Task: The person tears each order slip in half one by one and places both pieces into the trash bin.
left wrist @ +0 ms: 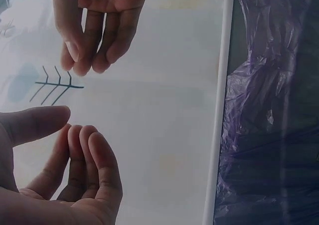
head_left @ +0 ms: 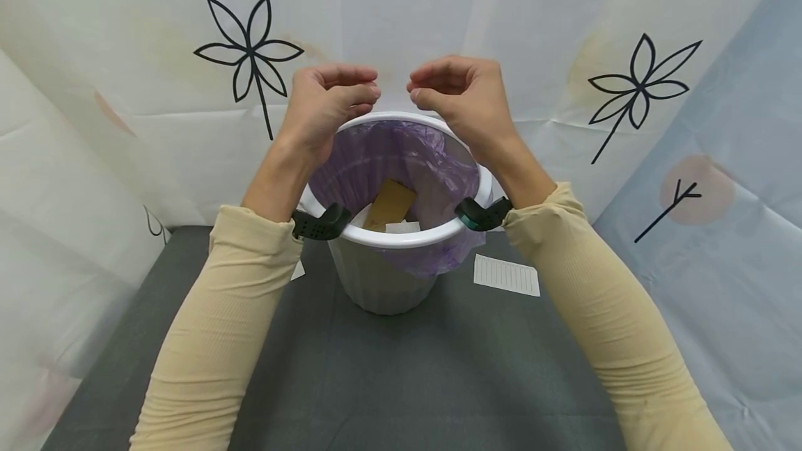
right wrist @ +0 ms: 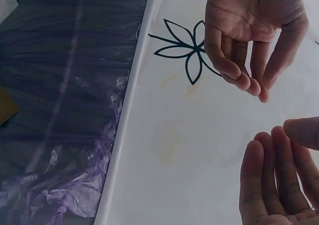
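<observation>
My left hand (head_left: pixel 322 106) and right hand (head_left: pixel 470 97) hover over the far rim of a white trash bin (head_left: pixel 382 280), facing each other with a gap between them. Fingers on both are loosely bent and hold nothing. In the left wrist view, the left hand (left wrist: pixel 75 180) is below and the right hand (left wrist: pixel 102 30) above, fingertips apart. A purple plastic bag (head_left: pixel 460 176) lines the bin and folds over its rim. Inside lie a brown cardboard piece (head_left: pixel 393 202) and a white paper piece (head_left: pixel 403 227). The right wrist view also shows the bag (right wrist: pixel 60 110) beside the rim.
The bin stands on a dark grey table (head_left: pixel 401 374). To its right lies a lined white paper (head_left: pixel 506 275); another white scrap (head_left: pixel 297 271) shows partly behind the left forearm. A pale cloth with flower drawings (head_left: pixel 388 19) hangs close behind the bin.
</observation>
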`<action>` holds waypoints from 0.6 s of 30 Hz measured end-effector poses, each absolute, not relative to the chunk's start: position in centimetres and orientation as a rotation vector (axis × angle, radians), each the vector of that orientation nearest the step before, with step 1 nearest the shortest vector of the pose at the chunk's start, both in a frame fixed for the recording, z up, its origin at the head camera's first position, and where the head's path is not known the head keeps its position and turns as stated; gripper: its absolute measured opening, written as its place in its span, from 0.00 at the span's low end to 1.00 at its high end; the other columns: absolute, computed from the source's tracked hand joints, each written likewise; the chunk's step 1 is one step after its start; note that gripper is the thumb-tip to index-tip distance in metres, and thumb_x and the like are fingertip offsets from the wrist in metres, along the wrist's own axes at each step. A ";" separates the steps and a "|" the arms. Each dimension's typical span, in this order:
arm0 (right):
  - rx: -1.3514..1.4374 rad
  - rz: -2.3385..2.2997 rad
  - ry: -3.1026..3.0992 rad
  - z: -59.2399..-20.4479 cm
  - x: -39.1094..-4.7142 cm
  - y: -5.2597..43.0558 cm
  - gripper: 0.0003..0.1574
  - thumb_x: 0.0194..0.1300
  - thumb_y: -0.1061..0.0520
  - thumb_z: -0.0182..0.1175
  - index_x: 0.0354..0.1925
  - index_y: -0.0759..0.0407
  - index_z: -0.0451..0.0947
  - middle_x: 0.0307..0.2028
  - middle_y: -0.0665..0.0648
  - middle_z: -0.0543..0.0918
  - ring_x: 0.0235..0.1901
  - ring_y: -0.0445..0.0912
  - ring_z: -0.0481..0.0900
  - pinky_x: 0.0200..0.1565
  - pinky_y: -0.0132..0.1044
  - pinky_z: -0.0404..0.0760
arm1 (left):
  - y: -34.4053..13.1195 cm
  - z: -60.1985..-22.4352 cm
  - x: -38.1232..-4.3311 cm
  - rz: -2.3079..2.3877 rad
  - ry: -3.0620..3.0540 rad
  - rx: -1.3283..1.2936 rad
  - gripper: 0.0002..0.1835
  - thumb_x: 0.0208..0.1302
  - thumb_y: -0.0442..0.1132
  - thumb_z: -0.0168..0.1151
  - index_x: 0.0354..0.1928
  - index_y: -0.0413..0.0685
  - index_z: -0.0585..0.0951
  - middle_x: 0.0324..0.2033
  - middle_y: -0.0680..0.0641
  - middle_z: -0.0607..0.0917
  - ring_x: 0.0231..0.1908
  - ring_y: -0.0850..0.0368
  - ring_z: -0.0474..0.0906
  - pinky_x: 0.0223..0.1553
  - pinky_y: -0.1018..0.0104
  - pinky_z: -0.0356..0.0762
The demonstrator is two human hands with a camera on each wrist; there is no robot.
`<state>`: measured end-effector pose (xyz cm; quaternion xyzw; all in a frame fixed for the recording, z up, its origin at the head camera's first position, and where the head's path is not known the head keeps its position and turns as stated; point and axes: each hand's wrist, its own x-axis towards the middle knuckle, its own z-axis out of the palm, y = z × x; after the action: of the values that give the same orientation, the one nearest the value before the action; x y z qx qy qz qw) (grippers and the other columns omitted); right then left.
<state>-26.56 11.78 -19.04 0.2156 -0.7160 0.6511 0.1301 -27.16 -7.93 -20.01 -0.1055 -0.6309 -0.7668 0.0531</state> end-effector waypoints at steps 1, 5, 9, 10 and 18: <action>0.630 1.896 -2.079 -19.0 -26.4 11.8 0.07 0.60 0.73 0.66 0.39 0.71 0.85 0.36 0.60 0.87 0.39 0.51 0.87 0.47 0.37 0.83 | -8.0 -20.0 -27.0 -2.329 -1.922 -0.328 0.09 0.60 0.25 0.67 0.42 0.36 0.87 0.43 0.44 0.85 0.41 0.53 0.82 0.50 0.61 0.80; 0.657 1.912 -2.060 -18.9 -25.8 12.1 0.08 0.59 0.73 0.66 0.39 0.70 0.86 0.35 0.60 0.88 0.39 0.52 0.87 0.47 0.37 0.84 | -8.1 -20.0 -26.5 -2.336 -1.923 -0.358 0.09 0.60 0.26 0.68 0.43 0.36 0.87 0.44 0.42 0.85 0.41 0.53 0.82 0.53 0.60 0.80; 0.688 1.953 -2.024 -18.9 -24.7 12.6 0.08 0.58 0.73 0.67 0.38 0.69 0.86 0.34 0.60 0.88 0.38 0.52 0.87 0.46 0.37 0.84 | -8.3 -19.8 -25.5 -2.355 -1.903 -0.397 0.09 0.61 0.26 0.69 0.43 0.36 0.87 0.42 0.42 0.85 0.39 0.52 0.82 0.53 0.59 0.79; 0.696 1.959 -2.019 -18.9 -24.4 12.7 0.08 0.58 0.73 0.67 0.38 0.69 0.86 0.34 0.60 0.88 0.38 0.51 0.87 0.46 0.37 0.84 | -8.4 -19.8 -25.2 -2.360 -1.893 -0.410 0.09 0.61 0.26 0.69 0.43 0.36 0.87 0.41 0.43 0.85 0.38 0.52 0.82 0.53 0.59 0.80; 0.830 1.954 -1.964 -19.6 -22.0 13.4 0.09 0.60 0.73 0.68 0.40 0.69 0.86 0.37 0.60 0.88 0.39 0.52 0.86 0.46 0.38 0.84 | -9.0 -20.3 -22.6 -2.345 -1.811 -0.586 0.08 0.59 0.23 0.68 0.40 0.36 0.88 0.35 0.43 0.87 0.35 0.52 0.83 0.47 0.62 0.83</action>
<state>-21.98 13.43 -19.61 0.2848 -0.6738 0.6703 0.1247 -22.57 -8.97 -20.26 -0.1938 -0.5986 -0.7749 0.0605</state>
